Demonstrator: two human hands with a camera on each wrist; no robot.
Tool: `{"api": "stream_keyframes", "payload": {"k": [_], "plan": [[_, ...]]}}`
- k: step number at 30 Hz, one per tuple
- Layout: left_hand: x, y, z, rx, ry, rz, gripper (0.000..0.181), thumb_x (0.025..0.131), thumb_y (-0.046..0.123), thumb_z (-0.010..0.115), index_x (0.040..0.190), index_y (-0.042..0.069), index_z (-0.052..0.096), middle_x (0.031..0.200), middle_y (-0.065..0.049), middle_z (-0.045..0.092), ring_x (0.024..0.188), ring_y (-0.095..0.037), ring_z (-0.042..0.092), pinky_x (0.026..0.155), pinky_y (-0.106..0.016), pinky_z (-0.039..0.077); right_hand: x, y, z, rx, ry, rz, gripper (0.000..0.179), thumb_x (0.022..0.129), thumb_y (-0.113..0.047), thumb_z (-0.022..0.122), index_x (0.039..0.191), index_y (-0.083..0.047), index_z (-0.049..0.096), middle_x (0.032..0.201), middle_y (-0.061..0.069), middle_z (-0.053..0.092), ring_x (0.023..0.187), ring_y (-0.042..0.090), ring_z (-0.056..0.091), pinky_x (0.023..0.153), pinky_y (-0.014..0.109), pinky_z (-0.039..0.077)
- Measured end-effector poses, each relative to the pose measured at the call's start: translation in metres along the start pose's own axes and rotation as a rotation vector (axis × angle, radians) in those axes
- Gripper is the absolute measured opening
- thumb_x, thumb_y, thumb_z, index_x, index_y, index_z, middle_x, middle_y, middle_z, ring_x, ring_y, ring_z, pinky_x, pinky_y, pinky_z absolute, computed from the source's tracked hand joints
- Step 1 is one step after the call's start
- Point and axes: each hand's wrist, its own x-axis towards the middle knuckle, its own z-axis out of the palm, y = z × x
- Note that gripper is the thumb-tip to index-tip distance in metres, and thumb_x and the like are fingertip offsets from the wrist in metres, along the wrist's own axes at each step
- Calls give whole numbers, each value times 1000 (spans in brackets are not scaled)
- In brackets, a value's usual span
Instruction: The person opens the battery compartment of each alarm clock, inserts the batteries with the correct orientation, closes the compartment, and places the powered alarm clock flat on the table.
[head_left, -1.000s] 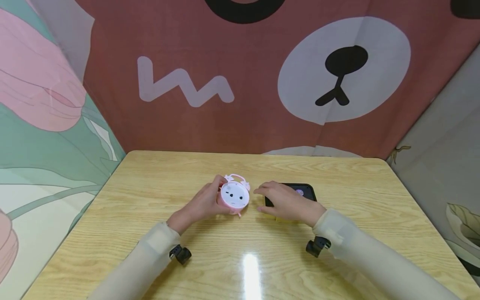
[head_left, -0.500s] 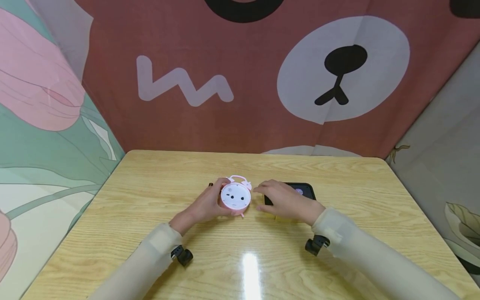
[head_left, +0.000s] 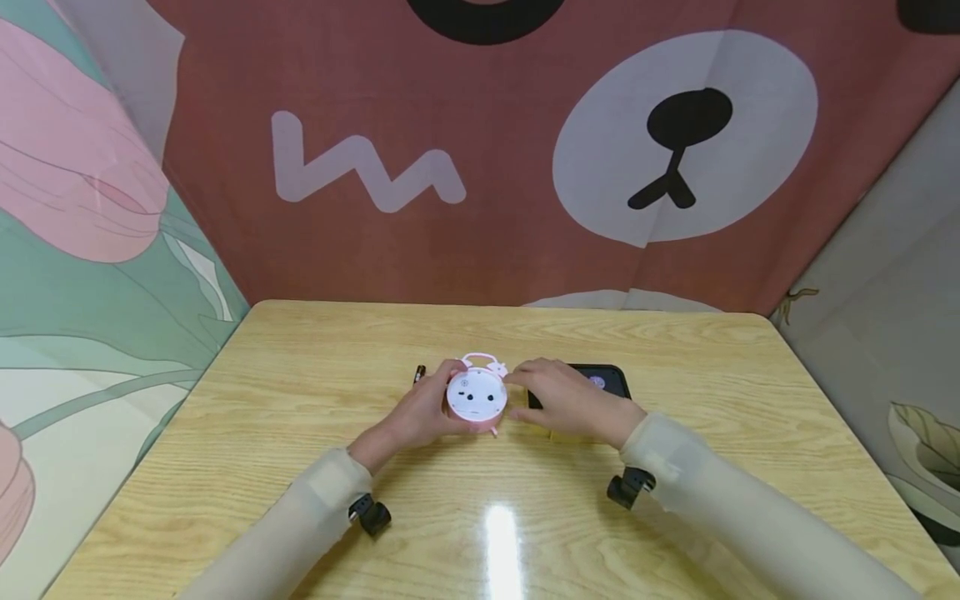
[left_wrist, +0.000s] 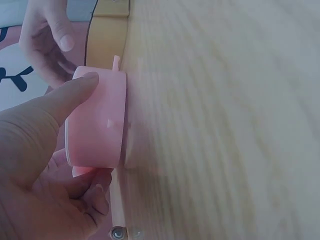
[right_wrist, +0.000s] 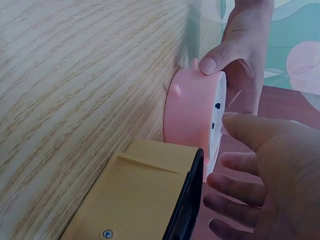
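A pink alarm clock (head_left: pixel 477 395) with a looped handle lies on the table; its upturned white side carries small black knobs. My left hand (head_left: pixel 424 410) grips its left rim, thumb at the near side and fingers at the far side. In the left wrist view the thumb presses the pink casing (left_wrist: pixel 97 120). My right hand (head_left: pixel 576 402) hovers at the clock's right, fingers loosely bent and holding nothing. Its fingertips are close to the clock in the right wrist view; I cannot tell whether they touch. Beneath that hand sits a yellow box (right_wrist: pixel 135 192) with a black top, partly hidden.
A small dark cylinder with a copper-coloured band, like a battery (head_left: pixel 419 374), lies just beyond the left hand. The wooden table (head_left: pixel 337 333) ends at a printed bear curtain (head_left: pixel 510 258). Each sleeve has a small black camera at the wrist.
My left hand has slid the clock slightly right, closer to the right hand. The battery-like cylinder has come into sight behind the left hand. My right hand has barely moved.
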Motion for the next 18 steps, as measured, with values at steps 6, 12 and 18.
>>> {"api": "stream_keyframes", "payload": {"k": [6, 12, 18], "plan": [[0, 0, 4, 14, 6, 15, 84, 72, 24, 93, 139, 7, 45, 132, -14, 66, 122, -28, 62, 104, -47, 46, 1, -1, -1, 10, -1, 4, 50, 95, -38, 70, 138, -13, 63, 139, 8, 62, 132, 27, 57, 112, 49, 44], [0, 2, 8, 63, 32, 32, 82, 74, 29, 92, 138, 7, 46, 131, -14, 66, 119, -28, 63, 102, -48, 47, 1, -1, -1, 7, 13, -16, 51, 95, -39, 70, 137, -11, 63, 138, 9, 63, 130, 28, 58, 111, 48, 45], [-2, 4, 7, 100, 28, 25, 85, 75, 34, 91, 142, 11, 45, 133, -9, 65, 119, -29, 61, 102, -48, 42, 1, -3, -2, 2, 16, -21, 51, 95, -39, 70, 137, -10, 63, 137, 10, 63, 129, 28, 58, 110, 49, 45]]}}
